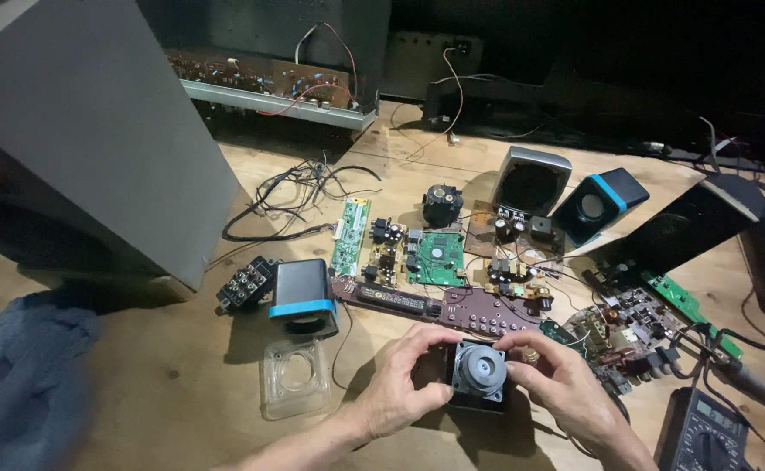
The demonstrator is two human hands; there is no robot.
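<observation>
Small black square speaker driver with grey metal magnet back [478, 373] gripped between both hands, low centre, just above wooden worktop [173, 384]. Left hand [397, 390] closed on its left edge, right hand [557, 381] pinching its right edge. Clear square plastic cover [294, 377] lying flat to the left. Black cube speaker with blue band [303, 297] just behind the cover. Brown and green circuit boards [436, 258] spread beyond the hands. Black multimeter [703, 433] at lower right.

Pale wooden table [182, 384] under lamplight, black darkness behind
</observation>
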